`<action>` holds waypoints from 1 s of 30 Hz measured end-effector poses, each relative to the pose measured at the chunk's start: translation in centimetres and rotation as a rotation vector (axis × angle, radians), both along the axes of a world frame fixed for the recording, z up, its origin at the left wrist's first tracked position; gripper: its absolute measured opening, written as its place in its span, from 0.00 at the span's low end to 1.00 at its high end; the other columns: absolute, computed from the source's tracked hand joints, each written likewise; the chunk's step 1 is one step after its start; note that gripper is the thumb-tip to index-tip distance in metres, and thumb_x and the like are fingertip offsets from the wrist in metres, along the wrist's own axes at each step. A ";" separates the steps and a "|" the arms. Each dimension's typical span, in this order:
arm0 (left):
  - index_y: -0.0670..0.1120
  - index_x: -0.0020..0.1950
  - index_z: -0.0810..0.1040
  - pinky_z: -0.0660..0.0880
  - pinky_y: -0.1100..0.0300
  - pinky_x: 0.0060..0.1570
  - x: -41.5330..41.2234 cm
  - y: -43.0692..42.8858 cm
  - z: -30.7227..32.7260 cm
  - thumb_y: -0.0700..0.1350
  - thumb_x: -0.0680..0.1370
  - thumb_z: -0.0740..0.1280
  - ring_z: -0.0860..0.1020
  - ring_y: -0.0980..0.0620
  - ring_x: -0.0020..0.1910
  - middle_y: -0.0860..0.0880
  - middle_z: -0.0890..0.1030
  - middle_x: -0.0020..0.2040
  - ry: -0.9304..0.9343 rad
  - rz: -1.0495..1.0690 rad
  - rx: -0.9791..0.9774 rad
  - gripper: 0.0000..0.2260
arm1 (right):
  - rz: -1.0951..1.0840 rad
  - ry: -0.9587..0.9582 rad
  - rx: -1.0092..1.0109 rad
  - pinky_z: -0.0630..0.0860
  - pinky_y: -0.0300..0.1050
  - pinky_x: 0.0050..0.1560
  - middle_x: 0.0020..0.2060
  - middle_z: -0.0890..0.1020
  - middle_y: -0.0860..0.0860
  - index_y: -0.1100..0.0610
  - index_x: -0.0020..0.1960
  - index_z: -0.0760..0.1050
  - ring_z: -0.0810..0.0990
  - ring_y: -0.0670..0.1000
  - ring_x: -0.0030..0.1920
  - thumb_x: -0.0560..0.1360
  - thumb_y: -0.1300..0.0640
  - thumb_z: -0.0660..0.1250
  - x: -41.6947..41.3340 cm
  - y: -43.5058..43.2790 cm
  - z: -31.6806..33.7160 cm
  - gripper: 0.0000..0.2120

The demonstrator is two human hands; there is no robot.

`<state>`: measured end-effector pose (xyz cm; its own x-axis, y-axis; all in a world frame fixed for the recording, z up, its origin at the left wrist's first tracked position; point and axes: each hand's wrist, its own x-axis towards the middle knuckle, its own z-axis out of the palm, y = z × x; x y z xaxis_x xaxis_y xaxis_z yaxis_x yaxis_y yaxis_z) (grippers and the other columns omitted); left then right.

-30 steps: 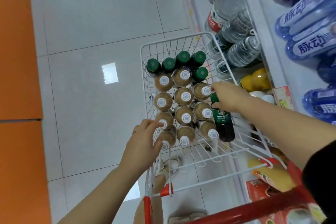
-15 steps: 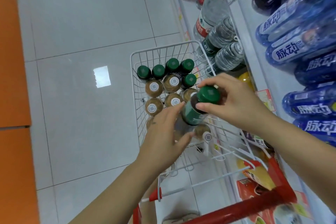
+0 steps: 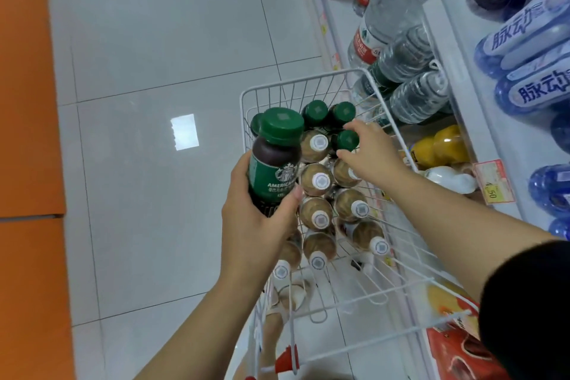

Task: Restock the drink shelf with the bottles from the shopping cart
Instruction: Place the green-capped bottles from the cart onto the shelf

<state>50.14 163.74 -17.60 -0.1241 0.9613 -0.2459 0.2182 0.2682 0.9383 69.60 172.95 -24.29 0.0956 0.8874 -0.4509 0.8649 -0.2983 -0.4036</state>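
Glossy grey tiled aisle floor [image 3: 154,40]. A green-capped dark coffee bottle [image 3: 274,170] is gripped by the left hand [image 3: 256,225] over the left edge of the white wire shopping cart [image 3: 296,82]; the right hand [image 3: 370,154] is spread open at a second green-capped bottle [image 3: 347,139]. Pick-up judged underway; a closing grasp is needed next.

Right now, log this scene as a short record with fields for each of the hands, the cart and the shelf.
left hand: grips a dark bottle with a green cap, held over the cart
right hand: fingers spread at a green-capped bottle in the cart; contact unclear
cart: white wire, holds upright white-capped bottles, with a few green-capped ones at the far end
shelf: on the right, stocked with water bottles and blue bottles
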 end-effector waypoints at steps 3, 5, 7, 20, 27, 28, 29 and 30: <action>0.64 0.60 0.66 0.75 0.68 0.50 -0.3 -0.1 -0.6 0.43 0.70 0.74 0.77 0.64 0.53 0.66 0.77 0.52 -0.008 0.002 -0.004 0.27 | 0.042 -0.170 0.021 0.73 0.50 0.49 0.64 0.65 0.57 0.52 0.66 0.67 0.76 0.60 0.52 0.74 0.54 0.67 -0.5 0.5 -2.4 0.22; 0.63 0.60 0.66 0.75 0.69 0.50 -0.3 -0.2 -0.9 0.42 0.70 0.74 0.76 0.64 0.53 0.64 0.77 0.52 -0.005 -0.002 0.001 0.27 | 0.020 -0.192 0.068 0.73 0.51 0.49 0.63 0.66 0.57 0.53 0.65 0.68 0.76 0.62 0.51 0.74 0.56 0.68 -0.6 1.0 -3.5 0.20; 0.62 0.61 0.66 0.74 0.71 0.50 -0.3 -0.4 -0.9 0.42 0.70 0.74 0.76 0.65 0.54 0.63 0.76 0.53 -0.010 -0.005 0.007 0.27 | 0.051 -0.208 0.092 0.72 0.52 0.49 0.59 0.70 0.59 0.55 0.63 0.68 0.75 0.62 0.52 0.74 0.57 0.68 -0.3 1.2 -4.3 0.19; 0.53 0.65 0.69 0.78 0.57 0.52 5.5 -2.4 9.7 0.44 0.71 0.74 0.78 0.61 0.51 0.56 0.79 0.54 -0.113 -0.049 0.092 0.26 | -0.210 0.132 0.504 0.66 0.37 0.49 0.51 0.74 0.49 0.53 0.57 0.74 0.73 0.49 0.51 0.71 0.55 0.69 4.3 -7.1 17.3 0.15; 0.59 0.60 0.69 0.73 0.68 0.47 12.7 -5.3 24.0 0.41 0.71 0.73 0.78 0.62 0.50 0.56 0.79 0.54 -0.280 -0.314 0.332 0.23 | -0.271 0.063 0.902 0.65 0.25 0.47 0.46 0.74 0.48 0.55 0.56 0.76 0.71 0.41 0.45 0.70 0.48 0.67 7.6 -16.4 36.7 0.18; 0.60 0.59 0.69 0.73 0.68 0.47 13.8 -5.9 26.1 0.41 0.72 0.73 0.77 0.62 0.51 0.56 0.78 0.53 -0.305 -0.359 0.373 0.23 | -0.277 0.030 0.955 0.65 0.24 0.48 0.46 0.75 0.48 0.55 0.56 0.76 0.71 0.40 0.45 0.70 0.47 0.66 8.1 -18.0 39.2 0.18; 0.60 0.59 0.69 0.74 0.67 0.48 14.8 -6.5 28.2 0.41 0.72 0.73 0.77 0.63 0.51 0.57 0.78 0.53 -0.322 -0.396 0.416 0.23 | -0.287 0.000 1.007 0.64 0.24 0.49 0.46 0.76 0.49 0.55 0.56 0.76 0.70 0.40 0.46 0.70 0.46 0.65 8.5 -19.5 41.7 0.18; 0.62 0.59 0.68 0.74 0.65 0.50 15.9 -7.2 30.3 0.42 0.71 0.73 0.77 0.63 0.52 0.58 0.78 0.54 -0.335 -0.422 0.461 0.24 | -0.303 -0.027 1.064 0.63 0.24 0.49 0.45 0.76 0.49 0.55 0.55 0.76 0.70 0.39 0.46 0.70 0.46 0.65 8.9 -21.1 44.0 0.18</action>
<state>66.05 156.51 12.72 0.2929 0.9262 0.2376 -0.1045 -0.2160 0.9708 78.53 151.86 19.74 0.3727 0.7588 0.5341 0.8271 -0.0108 -0.5619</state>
